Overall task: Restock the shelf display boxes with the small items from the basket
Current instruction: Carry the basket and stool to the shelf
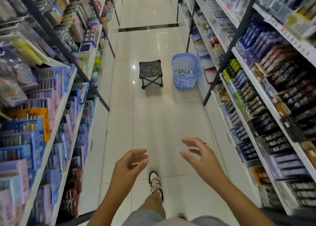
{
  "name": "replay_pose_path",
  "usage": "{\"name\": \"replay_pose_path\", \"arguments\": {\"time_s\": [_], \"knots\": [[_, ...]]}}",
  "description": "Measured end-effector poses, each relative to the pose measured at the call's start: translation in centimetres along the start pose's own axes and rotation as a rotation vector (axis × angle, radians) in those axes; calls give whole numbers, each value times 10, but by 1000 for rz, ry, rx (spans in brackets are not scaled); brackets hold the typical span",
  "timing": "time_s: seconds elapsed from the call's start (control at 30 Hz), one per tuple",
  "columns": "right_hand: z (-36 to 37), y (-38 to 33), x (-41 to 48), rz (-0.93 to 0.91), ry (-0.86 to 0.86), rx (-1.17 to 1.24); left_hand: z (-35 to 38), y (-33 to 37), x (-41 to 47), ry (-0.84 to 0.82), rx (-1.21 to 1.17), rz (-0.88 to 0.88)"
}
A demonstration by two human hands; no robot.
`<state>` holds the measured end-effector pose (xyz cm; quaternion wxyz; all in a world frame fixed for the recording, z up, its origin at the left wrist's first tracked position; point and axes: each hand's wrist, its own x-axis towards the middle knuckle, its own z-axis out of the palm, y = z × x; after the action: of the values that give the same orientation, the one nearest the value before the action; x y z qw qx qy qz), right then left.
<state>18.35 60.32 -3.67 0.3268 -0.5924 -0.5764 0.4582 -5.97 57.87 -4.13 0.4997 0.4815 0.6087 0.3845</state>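
A blue plastic basket [186, 70] stands on the floor far ahead, at the foot of the right shelf, with several small packets [183, 72] lying inside. My left hand [130, 164] and my right hand [201, 154] hang in front of me over the aisle floor, fingers loosely spread and holding nothing. A ring sits on a finger of my right hand. Display boxes [273, 140] of small dark items fill the right shelves beside me. Both hands are far from the basket.
A small folding stool [150, 73] stands left of the basket in mid-aisle. The left shelf holds blue and orange trays [34, 123] of pens. My foot in a sandal [155, 183] is on the white tile floor. A dark floor strip [148, 27] crosses the aisle beyond.
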Motion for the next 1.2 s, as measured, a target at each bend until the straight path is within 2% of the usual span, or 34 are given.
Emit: {"name": "replay_pose_path", "arguments": {"time_s": [0.1,0.3,0.43,0.67,0.87,1.1,1.2], "knots": [[-7,2,41,55,9,-22,-13,12,64,-9,13,-12],[-30,9,126,164,158,1,-32,53,196,-56,10,2],[-35,5,198,177,200,27,-33,73,269,-103,32,15],[-37,-20,359,155,136,43,-32,91,392,-95,50,-13],[-44,-65,492,24,-6,-15,-39,112,487,-16,-22,-71],[-45,-71,615,40,43,-16,-53,137,628,-22,-33,-91],[-45,-64,662,100,126,-13,-58,154,705,-101,22,-23]]}}
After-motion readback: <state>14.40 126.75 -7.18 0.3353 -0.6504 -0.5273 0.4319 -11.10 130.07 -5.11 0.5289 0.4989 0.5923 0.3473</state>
